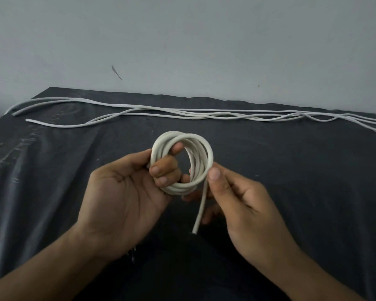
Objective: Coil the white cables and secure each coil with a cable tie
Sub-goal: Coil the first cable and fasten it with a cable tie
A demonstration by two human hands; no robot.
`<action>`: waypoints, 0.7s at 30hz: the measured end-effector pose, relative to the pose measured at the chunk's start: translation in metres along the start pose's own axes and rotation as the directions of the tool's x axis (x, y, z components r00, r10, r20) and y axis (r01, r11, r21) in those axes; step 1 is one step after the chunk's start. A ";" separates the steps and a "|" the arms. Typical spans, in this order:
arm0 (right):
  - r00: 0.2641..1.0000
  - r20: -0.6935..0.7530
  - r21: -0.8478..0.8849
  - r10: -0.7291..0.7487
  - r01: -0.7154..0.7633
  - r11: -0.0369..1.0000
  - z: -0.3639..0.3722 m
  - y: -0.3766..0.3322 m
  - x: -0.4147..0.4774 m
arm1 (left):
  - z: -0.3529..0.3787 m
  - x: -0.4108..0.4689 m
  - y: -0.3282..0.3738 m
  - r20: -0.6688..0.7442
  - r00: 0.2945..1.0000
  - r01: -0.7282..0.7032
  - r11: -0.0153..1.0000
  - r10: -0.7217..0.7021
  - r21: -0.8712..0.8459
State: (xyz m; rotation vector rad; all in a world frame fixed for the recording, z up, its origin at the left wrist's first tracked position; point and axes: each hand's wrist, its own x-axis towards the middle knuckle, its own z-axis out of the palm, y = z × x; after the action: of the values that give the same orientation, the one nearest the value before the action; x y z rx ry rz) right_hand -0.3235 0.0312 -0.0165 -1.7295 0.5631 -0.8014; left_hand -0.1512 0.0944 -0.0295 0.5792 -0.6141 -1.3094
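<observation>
Sitting at the centre of the view, the white coil (207, 151) of several turns is held upright above the black sheet (291, 170). Its free tail (201, 209) drops from the coil's four o'clock side toward six o'clock, unsecured. The left hand (126, 192) grips the coil at about eight o'clock, its fingers (161, 170) curled through the ring and round the bundled turns. The right hand (243, 198) pinches the turns at about four o'clock, thumb on the near face where the tail leaves; its other fingers are mostly hidden behind. At twelve o'clock, well apart from the hands, the loose white cables (182, 111) lie in long crossing strands along the sheet's far edge, below a grey wall (182, 40).

No cable tie shows anywhere, so I judge the risk lies in fetching one. If either hand lets go to reach, the turns could spring apart and the tail unwind, since only the two grips keep the loops together. A tie cinched over only some turns would leave the rest slack.

No brand, label or readable writing appears on cable, sheet or wall.
</observation>
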 end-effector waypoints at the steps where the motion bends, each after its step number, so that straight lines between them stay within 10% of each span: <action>1: 1.000 -0.001 0.021 0.020 -0.020 1.000 0.002 0.000 0.000 | 0.003 -0.001 0.002 0.021 1.000 -0.007 0.999 0.007 -0.032; 12: 0.985 -0.158 0.020 0.064 -0.062 0.998 0.001 0.008 0.005 | 0.011 0.002 -0.006 0.162 0.985 0.075 0.996 -0.067 -0.044; 21: 0.968 0.117 -0.625 -0.222 0.246 0.741 -0.032 0.006 0.005 | -0.004 0.006 0.012 0.039 0.992 -0.117 0.752 0.121 0.649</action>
State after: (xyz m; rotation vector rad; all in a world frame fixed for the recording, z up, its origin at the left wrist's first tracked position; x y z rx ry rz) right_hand -0.3438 0.0058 -0.0157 -2.4828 0.6470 -0.8023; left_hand -0.1389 0.0911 -0.0238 1.0952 -1.1025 -0.9472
